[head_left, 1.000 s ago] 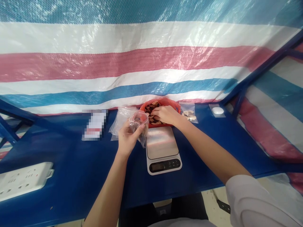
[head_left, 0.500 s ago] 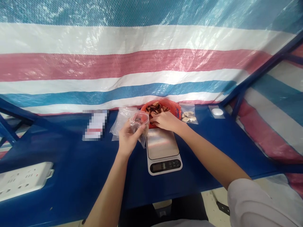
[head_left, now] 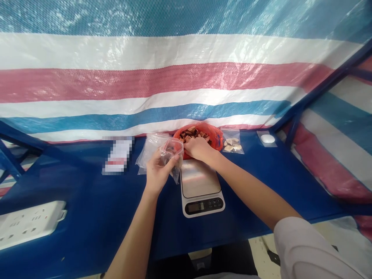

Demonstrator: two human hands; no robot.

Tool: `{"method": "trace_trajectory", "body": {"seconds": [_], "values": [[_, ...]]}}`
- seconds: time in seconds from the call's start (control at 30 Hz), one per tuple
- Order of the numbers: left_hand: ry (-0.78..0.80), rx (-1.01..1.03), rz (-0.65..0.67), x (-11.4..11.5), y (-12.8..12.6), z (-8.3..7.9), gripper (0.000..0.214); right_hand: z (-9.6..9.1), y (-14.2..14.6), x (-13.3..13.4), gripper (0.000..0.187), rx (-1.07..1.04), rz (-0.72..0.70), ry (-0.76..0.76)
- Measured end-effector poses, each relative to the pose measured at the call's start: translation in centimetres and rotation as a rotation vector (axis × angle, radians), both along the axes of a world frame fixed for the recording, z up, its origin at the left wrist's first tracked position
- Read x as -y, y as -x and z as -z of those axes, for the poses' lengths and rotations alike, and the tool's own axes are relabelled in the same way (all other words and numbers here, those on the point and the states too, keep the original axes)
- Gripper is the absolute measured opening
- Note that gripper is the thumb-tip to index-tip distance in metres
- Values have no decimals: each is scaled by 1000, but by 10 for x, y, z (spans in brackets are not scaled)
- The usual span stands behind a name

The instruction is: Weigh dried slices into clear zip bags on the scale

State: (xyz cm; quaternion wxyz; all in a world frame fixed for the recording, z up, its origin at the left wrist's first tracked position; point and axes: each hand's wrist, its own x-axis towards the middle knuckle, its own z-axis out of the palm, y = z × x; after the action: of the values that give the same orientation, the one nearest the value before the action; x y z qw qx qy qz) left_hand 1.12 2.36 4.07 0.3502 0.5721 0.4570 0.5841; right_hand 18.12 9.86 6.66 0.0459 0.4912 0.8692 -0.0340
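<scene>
Scale (head_left: 201,182): buttons (head_left: 214,202) read M and T; display (head_left: 196,207) digits illegible. From the scale, at 12 o'clock: red bag (head_left: 215,135) containing dark-edged slices (head_left: 190,134). At 1 o'clock: clear bag (head_left: 236,135) containing pale slices (head_left: 229,147). At 10 o'clock: left hand (head_left: 159,167) gripping an open-mouthed pouch (head_left: 174,146); farther out, a card (head_left: 117,155), print obscured. Right hand (head_left: 199,148) at the red bag's near rim; grip cannot be determined.
</scene>
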Motion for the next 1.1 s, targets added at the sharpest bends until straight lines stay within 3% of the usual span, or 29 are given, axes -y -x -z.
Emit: {"method": "trace_trajectory", "body": {"seconds": [0.27,0.53,0.73,0.8,0.93,1.1], "values": [[15,-9,19,-1,2,5,42,-7,-7,10,35,-68,33,-38],[37,-7,37,-1,1,5,45,-17,-42,7,22,-543,176,-38],[16,-25,62,0,-2,5,50,-49,-53,17,20,-929,41,-36],[9,-42,75,0,-3,5,49,-61,-48,23,20,-937,-11,-26],[-9,-64,107,0,-4,4,50,-81,-31,33,23,-749,-157,-10],[-17,-62,115,0,-4,3,51,-87,-17,36,26,-505,-285,-7]]}}
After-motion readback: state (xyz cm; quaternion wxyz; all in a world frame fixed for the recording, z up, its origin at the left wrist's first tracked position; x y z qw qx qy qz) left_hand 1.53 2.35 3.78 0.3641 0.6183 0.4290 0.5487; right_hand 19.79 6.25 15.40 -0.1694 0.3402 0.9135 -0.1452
